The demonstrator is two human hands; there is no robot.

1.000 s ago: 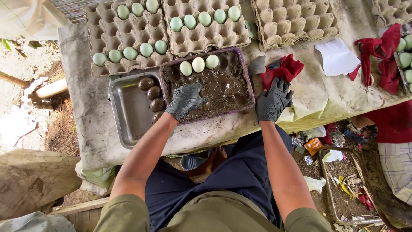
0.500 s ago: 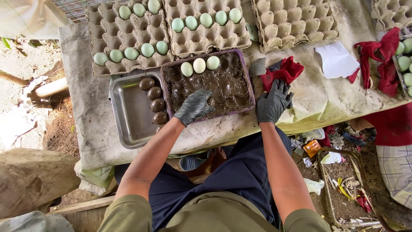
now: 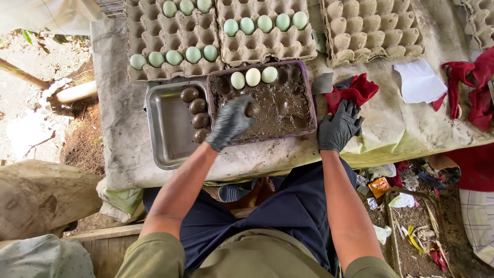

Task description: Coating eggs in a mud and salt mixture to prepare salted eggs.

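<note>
We are sitting at a cloth-covered table [image 3: 128, 128], looking down over our own two gloved hands. Our left hand [image 3: 230, 122] is curling its fingers around a mud-coated egg [image 3: 252, 109], gripping it just above the near left part of the mud tray [image 3: 309, 98]; only the egg's right end is showing past the glove. The tray is holding dark wet mud, and three clean pale eggs [image 3: 252, 77] are lying in a row along its far edge.

Our right hand [image 3: 337, 128] is resting on the table just to the right of the mud tray, fingers spread and loosely open, holding nothing. Its fingertips are touching the near edge of a red cloth [image 3: 357, 90] that is lying crumpled beside the tray.

To the left of the mud tray, a metal pan [image 3: 167, 131] is sitting, touching it. Four mud-coated eggs [image 3: 196, 114] are lining up along the pan's right side, and the remainder of the pan is bare metal.

Behind both trays, cardboard egg cartons [image 3: 247, 49] are stretching across the table. Pale green eggs [image 3: 262, 23] are filling some of their cups. Further right, a white paper [image 3: 419, 82] is lying flat, and more red cloths [image 3: 471, 87] are bunching at the table's right end.
</note>
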